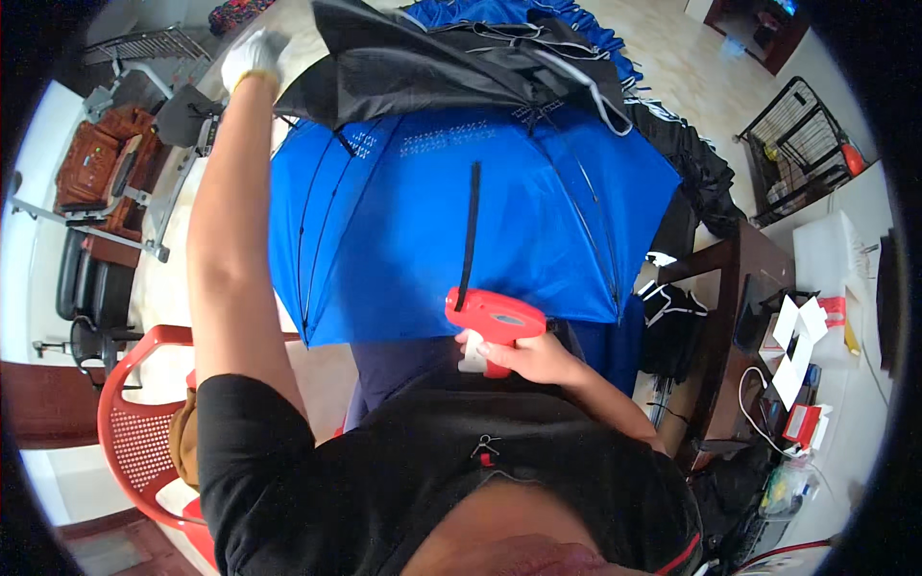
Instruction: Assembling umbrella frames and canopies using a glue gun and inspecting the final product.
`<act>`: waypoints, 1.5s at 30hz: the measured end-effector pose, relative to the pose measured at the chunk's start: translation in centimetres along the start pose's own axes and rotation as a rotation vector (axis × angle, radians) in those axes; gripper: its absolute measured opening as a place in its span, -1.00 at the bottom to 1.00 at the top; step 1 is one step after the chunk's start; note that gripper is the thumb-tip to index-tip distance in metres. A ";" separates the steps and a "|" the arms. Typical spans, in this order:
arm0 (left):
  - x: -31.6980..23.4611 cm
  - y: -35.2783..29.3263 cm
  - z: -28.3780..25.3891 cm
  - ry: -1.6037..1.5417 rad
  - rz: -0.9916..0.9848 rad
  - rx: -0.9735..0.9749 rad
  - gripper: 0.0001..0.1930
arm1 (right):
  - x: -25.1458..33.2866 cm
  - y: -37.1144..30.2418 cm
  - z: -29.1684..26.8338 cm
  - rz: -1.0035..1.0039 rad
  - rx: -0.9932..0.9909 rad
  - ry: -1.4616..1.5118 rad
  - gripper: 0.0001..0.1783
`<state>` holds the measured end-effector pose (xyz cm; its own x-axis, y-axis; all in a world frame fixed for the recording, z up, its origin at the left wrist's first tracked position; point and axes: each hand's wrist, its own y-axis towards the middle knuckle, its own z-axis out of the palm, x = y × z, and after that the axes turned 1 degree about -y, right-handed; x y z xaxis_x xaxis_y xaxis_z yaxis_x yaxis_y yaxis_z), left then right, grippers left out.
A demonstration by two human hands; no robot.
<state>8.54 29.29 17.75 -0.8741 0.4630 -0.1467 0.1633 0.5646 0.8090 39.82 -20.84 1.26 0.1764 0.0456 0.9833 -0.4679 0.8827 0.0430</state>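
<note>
Spread across my lap is a partly opened umbrella with a blue canopy (432, 250). Thin black ribs cross the blue cloth, and loose black fabric (413, 82) is folded over its far part. My right hand (523, 360) is closed round the grip of a red tagging gun (504, 317) with a white trigger, held over the near edge of the blue cloth. A long black strip of fasteners (472, 221) sticks out of the gun, away from me. My left hand (254, 62), in a white glove with a yellow cuff, reaches far out beside the black fabric; its fingers are blurred.
Piles of blue fabric (586, 34) and black fabric (696, 173) lie beyond and to the right. A red plastic chair (144, 413) stands at my left. On the right are a dark wooden table (715, 336), an opened white box (795, 350) and a black wire rack (792, 144).
</note>
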 end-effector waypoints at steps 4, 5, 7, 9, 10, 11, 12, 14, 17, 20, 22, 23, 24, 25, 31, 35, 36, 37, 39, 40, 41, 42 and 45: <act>-9.2 -7.8 -2.0 0.115 -0.435 0.389 -0.51 | -0.9 0.0 -1.3 -0.062 -0.171 0.059 -0.69; -9.3 -8.5 -4.4 0.301 -0.349 0.575 -0.53 | -0.7 0.4 -1.0 -0.070 -0.151 0.069 -0.69; -4.2 -10.4 -5.5 0.581 0.352 1.154 -0.52 | 0.0 1.0 -0.5 -0.092 -0.107 0.046 -0.68; -7.2 -13.5 -4.2 0.223 -0.423 0.931 -0.60 | 0.0 1.0 -0.7 -0.096 -0.122 0.023 -0.68; -8.8 -14.1 -4.0 0.219 -0.421 0.929 -0.60 | 0.0 0.9 -0.6 -0.078 -0.120 0.016 -0.68; -10.5 -14.7 -3.7 0.027 -0.510 0.966 -0.65 | -0.1 0.8 -0.5 -0.059 -0.119 0.008 -0.68; -11.7 -15.2 -3.7 -0.162 -0.603 0.995 -0.68 | -0.1 0.5 -0.2 -0.039 -0.111 0.003 -0.68; -12.1 -16.7 -2.4 -0.673 -0.827 0.909 -0.77 | -0.4 0.1 0.3 -0.031 -0.128 0.019 -0.68; -13.1 -19.0 0.6 -1.019 0.290 0.640 -0.85 | -0.5 -0.5 0.8 -0.015 -0.174 0.058 -0.68; -15.1 -17.2 1.8 -1.494 -0.735 1.009 -0.89 | -0.4 -1.1 -0.4 0.197 -0.253 0.194 -0.67; -15.2 -17.6 1.4 -1.626 -1.334 1.132 -0.91 | 2.7 -1.7 -0.9 0.273 -0.188 0.405 -0.63; -14.9 -18.0 0.9 -1.608 -1.329 1.083 -0.92 | 4.6 -1.6 -1.3 0.338 -0.113 0.613 -0.58; -14.8 -18.3 0.6 -1.591 -1.319 1.039 -0.92 | 6.1 -1.5 -2.0 0.342 -0.110 0.620 -0.58; -14.6 -18.6 0.3 -1.570 -1.306 0.997 -0.92 | 7.5 -1.0 -2.8 0.384 -0.031 0.680 -0.55; -15.1 -20.9 -1.2 -1.477 -1.301 0.961 -0.91 | 7.1 11.2 -8.8 0.272 -0.224 0.362 -0.58; -15.1 -23.2 -0.4 -1.410 -1.371 0.936 -0.89 | 4.7 19.3 -13.3 0.341 -0.258 0.177 -0.61; -14.9 -23.9 0.0 -1.367 -1.396 0.937 -0.89 | 3.9 20.6 -13.7 0.346 -0.253 0.173 -0.63; -14.4 -24.7 0.4 -1.322 -1.426 0.936 -0.89 | 2.8 21.9 -13.9 0.355 -0.246 0.168 -0.64; -13.2 -25.8 0.9 -1.340 -1.441 0.922 -0.89 | 1.6 23.7 -13.6 0.363 -0.239 0.159 -0.65; -12.5 -26.5 0.9 -1.355 -1.459 0.907 -0.89 | 0.9 24.4 -13.0 0.365 -0.224 0.124 -0.64; -11.8 -27.0 1.1 -1.371 -1.477 0.891 -0.89 | 0.3 25.0 -12.5 0.367 -0.211 0.089 -0.63; -11.7 -27.1 1.0 -1.376 -1.485 0.892 -0.89 | -0.4 25.4 -12.1 0.371 -0.199 0.052 -0.62; -11.6 -26.7 0.7 -1.326 -1.479 0.855 -0.89 | -1.7 26.2 -11.2 0.360 -0.251 0.073 -0.64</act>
<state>14.61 9.35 -2.60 0.1606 -0.6194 -0.7685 0.2870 0.7743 -0.5641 36.99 7.50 -1.27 0.1058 0.3956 0.9123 -0.2877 0.8904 -0.3527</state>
